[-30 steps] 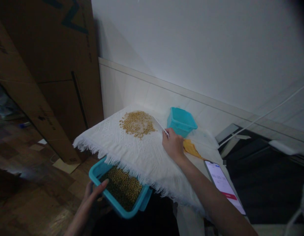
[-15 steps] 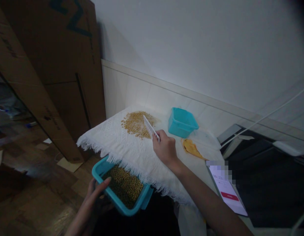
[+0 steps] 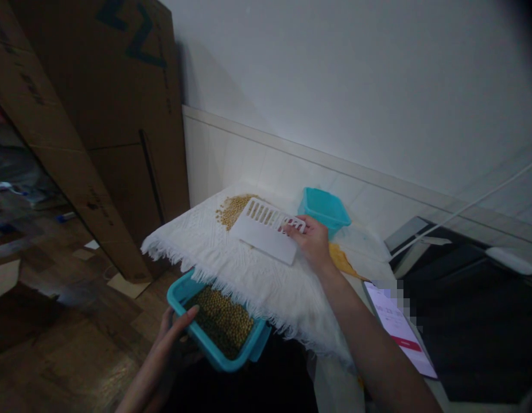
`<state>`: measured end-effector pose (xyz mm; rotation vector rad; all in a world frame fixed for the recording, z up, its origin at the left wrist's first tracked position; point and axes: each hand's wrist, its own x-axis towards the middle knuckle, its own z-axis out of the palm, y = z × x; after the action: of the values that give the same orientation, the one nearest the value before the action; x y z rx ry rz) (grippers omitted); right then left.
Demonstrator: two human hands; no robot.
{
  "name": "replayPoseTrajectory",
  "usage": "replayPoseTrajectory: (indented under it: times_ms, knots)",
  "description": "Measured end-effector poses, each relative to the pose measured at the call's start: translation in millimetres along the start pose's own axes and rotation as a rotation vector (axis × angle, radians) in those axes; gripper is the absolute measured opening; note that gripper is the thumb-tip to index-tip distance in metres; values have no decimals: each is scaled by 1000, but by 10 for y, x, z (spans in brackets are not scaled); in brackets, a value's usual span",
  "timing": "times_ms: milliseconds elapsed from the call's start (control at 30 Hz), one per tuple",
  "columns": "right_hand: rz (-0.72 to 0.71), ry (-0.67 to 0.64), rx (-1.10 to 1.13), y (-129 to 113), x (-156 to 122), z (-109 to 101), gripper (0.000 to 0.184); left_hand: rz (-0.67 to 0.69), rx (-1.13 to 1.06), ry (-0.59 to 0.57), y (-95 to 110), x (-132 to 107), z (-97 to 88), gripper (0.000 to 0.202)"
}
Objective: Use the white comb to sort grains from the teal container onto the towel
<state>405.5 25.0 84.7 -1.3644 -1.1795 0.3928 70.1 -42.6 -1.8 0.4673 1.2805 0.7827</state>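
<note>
In my right hand (image 3: 311, 238) is a flat white slotted plastic plate (image 3: 270, 244), held by its right end over the fringed white cloth (image 3: 188, 232). Part of a spread of yellowish soybeans (image 3: 231, 209) shows beyond the plate; the rest is hidden under it. Below the cloth's front edge, my left hand (image 3: 173, 332) grips the rim of a turquoise plastic container (image 3: 225, 364), thumb over the edge and fingers beneath. Inside it lie yellowish and darker green beans (image 3: 225, 315). The cloth's fringe hangs over the container's far rim.
A second turquoise container (image 3: 323, 209) stands at the back of the table by the wall. Near it lies a yellow cloth or bag (image 3: 342, 259). A lit phone (image 3: 401, 327) and a dark laptop-like object (image 3: 472, 321) are at right. A tall cardboard box (image 3: 119, 115) stands at left.
The white plate has turned from edge-on to nearly flat, covering part of the soybeans. My right hand has moved right and slightly up. My left hand still holds the container.
</note>
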Motion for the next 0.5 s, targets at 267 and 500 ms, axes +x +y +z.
replayPoseTrajectory:
  times_ms: [267, 500]
  knots:
    - [105, -148, 27, 193, 17, 36, 66, 10, -5, -20, -50, 8, 11, 91]
    - [-4, -53, -47, 281, 164, -254, 57, -23, -28, -51, 54, -77, 30, 98]
